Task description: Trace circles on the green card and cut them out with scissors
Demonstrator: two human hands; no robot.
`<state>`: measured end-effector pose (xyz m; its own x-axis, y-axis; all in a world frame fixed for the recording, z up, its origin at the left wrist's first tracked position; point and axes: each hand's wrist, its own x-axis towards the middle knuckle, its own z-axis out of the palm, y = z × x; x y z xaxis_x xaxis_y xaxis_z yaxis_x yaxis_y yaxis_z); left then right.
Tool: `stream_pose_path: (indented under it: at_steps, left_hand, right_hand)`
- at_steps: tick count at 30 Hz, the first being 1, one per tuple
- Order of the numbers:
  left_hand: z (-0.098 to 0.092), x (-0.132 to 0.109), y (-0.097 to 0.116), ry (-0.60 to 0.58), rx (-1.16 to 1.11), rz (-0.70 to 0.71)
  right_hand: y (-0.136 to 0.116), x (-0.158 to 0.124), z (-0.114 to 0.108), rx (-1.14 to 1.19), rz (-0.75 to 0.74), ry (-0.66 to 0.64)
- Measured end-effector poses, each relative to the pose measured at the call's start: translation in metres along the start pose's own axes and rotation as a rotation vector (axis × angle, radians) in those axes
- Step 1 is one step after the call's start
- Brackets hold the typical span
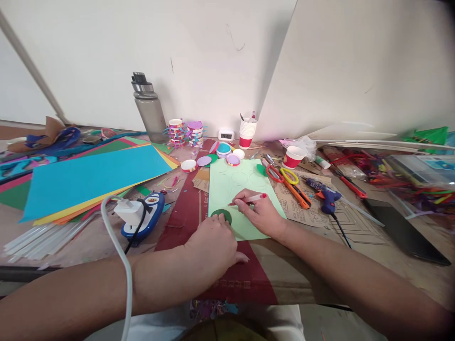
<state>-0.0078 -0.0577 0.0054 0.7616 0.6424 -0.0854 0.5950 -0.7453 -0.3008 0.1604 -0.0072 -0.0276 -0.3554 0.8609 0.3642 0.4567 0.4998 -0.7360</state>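
Note:
My left hand (213, 244) lies on a dark green round disc (222, 216) and presses it down onto a light green paper sheet (234, 184). The fingers are curled over the disc's near edge. My right hand (261, 213) is closed on a red-capped pen (249, 199), whose tip touches the paper just right of the disc. Faint drawn circles show higher up on the sheet. The sheet rests on dark red card (188, 213) on the table.
A stack of coloured paper (92, 177) lies left, with a white plug and cable (130, 210) beside it. Behind stand a grey bottle (147, 109), paper cups (248, 132) and small round lids (223, 149). Scissors (284, 177), a glue gun (325, 196) and a phone (401, 229) lie right.

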Motion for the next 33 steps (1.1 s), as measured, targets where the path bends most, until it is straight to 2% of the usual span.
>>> stream_pose_path:
  at_steps: [3,6,12,18,22,28,33]
  left_hand:
    - [0.000,0.000,0.004,0.041,-0.010,-0.033]
    - [0.003,-0.001,0.003,0.072,-0.016,-0.004]
    - [0.007,-0.003,0.000,0.091,-0.022,0.038]
    - [0.012,-0.003,0.006,0.100,-0.004,0.037]
    - [0.017,-0.003,0.009,0.156,-0.031,0.024]
    - [0.016,0.000,0.007,0.126,-0.155,0.041]
    - [0.027,0.002,0.010,0.161,-0.191,0.076]
  right_hand:
    - [-0.001,-0.001,-0.001,-0.001,0.010,-0.010]
    - [-0.005,-0.001,-0.003,0.011,0.019,-0.011]
    - [-0.019,0.001,-0.006,0.039,0.070,-0.065]
    - [-0.033,0.012,-0.001,0.005,0.078,-0.130]
    - [-0.031,0.017,0.008,0.004,0.058,-0.150]
    - [-0.028,0.017,0.017,0.029,0.068,-0.185]
    - [-0.025,0.017,0.019,0.033,0.057,-0.204]
